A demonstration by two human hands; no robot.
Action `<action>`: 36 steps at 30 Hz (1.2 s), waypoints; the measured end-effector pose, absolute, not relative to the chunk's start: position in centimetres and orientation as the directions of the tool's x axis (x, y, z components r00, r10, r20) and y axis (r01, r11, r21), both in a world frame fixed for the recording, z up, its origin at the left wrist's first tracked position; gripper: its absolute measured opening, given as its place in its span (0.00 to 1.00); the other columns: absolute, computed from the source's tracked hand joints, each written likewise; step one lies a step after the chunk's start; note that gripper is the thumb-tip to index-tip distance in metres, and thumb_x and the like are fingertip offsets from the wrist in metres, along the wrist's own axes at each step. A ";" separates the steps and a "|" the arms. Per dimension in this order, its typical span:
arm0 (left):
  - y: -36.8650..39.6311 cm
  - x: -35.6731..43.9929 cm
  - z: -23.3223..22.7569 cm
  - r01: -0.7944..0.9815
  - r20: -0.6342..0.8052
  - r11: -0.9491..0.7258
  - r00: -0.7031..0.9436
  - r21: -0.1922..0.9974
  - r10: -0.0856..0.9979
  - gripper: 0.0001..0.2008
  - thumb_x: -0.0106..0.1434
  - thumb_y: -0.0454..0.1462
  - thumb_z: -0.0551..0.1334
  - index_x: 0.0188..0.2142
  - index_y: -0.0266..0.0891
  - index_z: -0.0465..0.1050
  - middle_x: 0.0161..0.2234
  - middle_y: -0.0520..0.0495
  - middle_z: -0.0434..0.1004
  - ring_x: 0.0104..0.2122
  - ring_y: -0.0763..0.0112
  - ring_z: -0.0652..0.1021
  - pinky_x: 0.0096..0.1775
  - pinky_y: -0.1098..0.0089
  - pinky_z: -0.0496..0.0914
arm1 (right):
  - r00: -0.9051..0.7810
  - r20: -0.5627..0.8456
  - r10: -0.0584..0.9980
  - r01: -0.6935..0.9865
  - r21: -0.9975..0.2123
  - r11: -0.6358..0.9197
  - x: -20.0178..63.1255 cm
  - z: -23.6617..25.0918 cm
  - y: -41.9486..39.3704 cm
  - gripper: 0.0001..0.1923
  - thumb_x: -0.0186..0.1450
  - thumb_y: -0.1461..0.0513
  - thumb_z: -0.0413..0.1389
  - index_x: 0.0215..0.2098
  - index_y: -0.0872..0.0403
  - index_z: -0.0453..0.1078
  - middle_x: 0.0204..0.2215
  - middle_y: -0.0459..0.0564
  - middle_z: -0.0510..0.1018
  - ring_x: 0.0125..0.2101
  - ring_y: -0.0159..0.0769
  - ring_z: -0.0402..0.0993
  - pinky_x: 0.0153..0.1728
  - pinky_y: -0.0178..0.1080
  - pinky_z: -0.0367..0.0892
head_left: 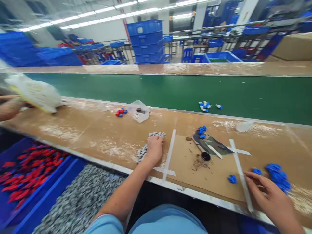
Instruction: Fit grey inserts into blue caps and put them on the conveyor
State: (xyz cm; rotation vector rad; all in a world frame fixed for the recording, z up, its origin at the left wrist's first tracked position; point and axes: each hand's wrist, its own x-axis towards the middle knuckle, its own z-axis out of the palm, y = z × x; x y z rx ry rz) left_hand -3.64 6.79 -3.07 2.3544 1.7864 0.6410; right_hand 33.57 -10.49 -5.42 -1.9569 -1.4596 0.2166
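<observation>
From the head camera, the wooden bench point(97, 130) runs between a green belt point(195, 94) behind and its metal front edge, with bare board left of the left hand point(154, 150). That hand rests palm down on a pile of grey parts point(156, 134), fingers curled over them; whether it grips any is unclear. The right hand point(270, 195) lies near the front edge, fingers spread open, fingertips just beside the blue parts point(278, 174).
</observation>
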 end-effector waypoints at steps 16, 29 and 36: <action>6.5 -3.9 -4.2 0.757 0.376 -0.429 0.259 0.492 0.890 0.12 0.59 0.27 0.50 0.32 0.43 0.67 0.34 0.44 0.69 0.39 0.57 0.72 0.43 0.57 0.68 | 0.074 0.156 0.985 0.791 -0.610 0.037 29.1 -3.2 -10.0 0.16 0.63 0.50 0.50 0.35 0.48 0.76 0.38 0.53 0.77 0.35 0.38 0.75 0.33 0.39 0.73; 0.8 1.0 -3.8 0.009 -0.008 0.006 0.230 1.000 0.973 0.12 0.55 0.36 0.64 0.40 0.36 0.72 0.32 0.47 0.73 0.32 0.71 0.74 0.38 0.69 0.71 | 0.325 0.073 0.943 0.625 -0.764 -0.157 30.1 -4.8 -8.4 0.26 0.58 0.40 0.50 0.37 0.52 0.69 0.28 0.54 0.78 0.25 0.42 0.77 0.30 0.44 0.75; -0.4 3.4 -3.5 -0.140 -0.131 0.203 0.402 0.969 0.906 0.16 0.57 0.45 0.64 0.41 0.37 0.75 0.36 0.44 0.76 0.35 0.68 0.77 0.42 0.67 0.72 | 0.407 -0.011 0.913 0.345 -0.924 -0.166 28.5 -2.1 -7.2 0.24 0.56 0.42 0.55 0.36 0.53 0.71 0.24 0.51 0.77 0.24 0.38 0.75 0.27 0.39 0.74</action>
